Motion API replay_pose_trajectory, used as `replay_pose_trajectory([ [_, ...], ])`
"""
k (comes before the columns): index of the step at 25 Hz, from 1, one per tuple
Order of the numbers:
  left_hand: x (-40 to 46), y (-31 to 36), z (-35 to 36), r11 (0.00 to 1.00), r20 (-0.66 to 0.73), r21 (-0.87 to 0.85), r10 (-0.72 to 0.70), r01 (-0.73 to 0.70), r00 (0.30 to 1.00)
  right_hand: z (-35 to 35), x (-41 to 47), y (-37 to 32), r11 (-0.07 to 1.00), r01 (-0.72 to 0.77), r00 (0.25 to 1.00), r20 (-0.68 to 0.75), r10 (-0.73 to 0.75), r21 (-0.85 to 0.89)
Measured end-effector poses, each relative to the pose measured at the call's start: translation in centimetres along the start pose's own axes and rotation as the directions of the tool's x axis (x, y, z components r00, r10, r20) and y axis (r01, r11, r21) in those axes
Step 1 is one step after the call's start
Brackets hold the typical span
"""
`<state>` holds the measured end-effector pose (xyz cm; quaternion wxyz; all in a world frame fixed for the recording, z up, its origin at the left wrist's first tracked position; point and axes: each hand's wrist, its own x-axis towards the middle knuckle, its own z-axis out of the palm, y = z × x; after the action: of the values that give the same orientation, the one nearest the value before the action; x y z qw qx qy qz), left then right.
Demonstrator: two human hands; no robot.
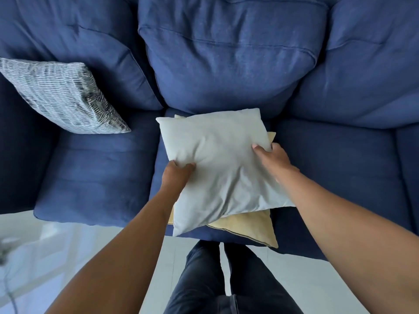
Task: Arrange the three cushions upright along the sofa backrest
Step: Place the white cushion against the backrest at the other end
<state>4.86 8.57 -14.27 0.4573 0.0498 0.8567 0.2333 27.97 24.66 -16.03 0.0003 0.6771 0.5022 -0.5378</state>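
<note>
A plain light grey cushion (217, 159) lies flat on the middle seat of the blue sofa, on top of a yellow cushion (249, 225) that shows mostly at its lower right. My left hand (175, 174) grips the grey cushion's left edge. My right hand (272, 160) grips its right edge. A grey-and-white patterned cushion (61, 96) leans against the left backrest (74, 41), tilted.
The blue sofa has three back pillows; the middle one (226, 53) rises right behind the stacked cushions. The left seat (95, 177) and right seat (335, 177) are bare. My legs in dark trousers (226, 279) stand on a pale glossy floor (68, 245) at the sofa's front edge.
</note>
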Motion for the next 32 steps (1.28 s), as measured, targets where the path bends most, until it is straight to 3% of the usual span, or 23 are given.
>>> replay_pose_trajectory([
  [4,0.0,-0.3,-0.3,0.977,0.117,-0.196,-0.062,0.085,0.991,1.1,-0.7,1.1,0.986,-0.044,0.996,0.079,0.031,0.159],
  [10,-4.4,1.3,-2.1,0.97,0.178,-0.241,0.054,-0.01,0.983,-0.2,-6.2,0.2,0.915,-0.049,0.994,0.109,0.005,0.401],
  [14,-7.5,2.1,-3.5,0.968,0.252,-0.236,0.14,-0.079,0.958,-2.7,-10.9,-0.6,0.866,0.024,0.994,0.082,-0.075,0.5],
  [24,-12.7,7.0,-0.4,0.915,0.465,-0.227,0.403,-0.334,0.788,-9.2,-18.6,2.9,0.82,0.192,0.979,-0.168,-0.12,0.539],
  [32,-19.2,9.6,7.0,0.846,0.626,-0.096,0.461,-0.525,0.629,-18.7,-22.0,9.7,0.774,0.22,0.964,-0.252,-0.081,0.593],
])
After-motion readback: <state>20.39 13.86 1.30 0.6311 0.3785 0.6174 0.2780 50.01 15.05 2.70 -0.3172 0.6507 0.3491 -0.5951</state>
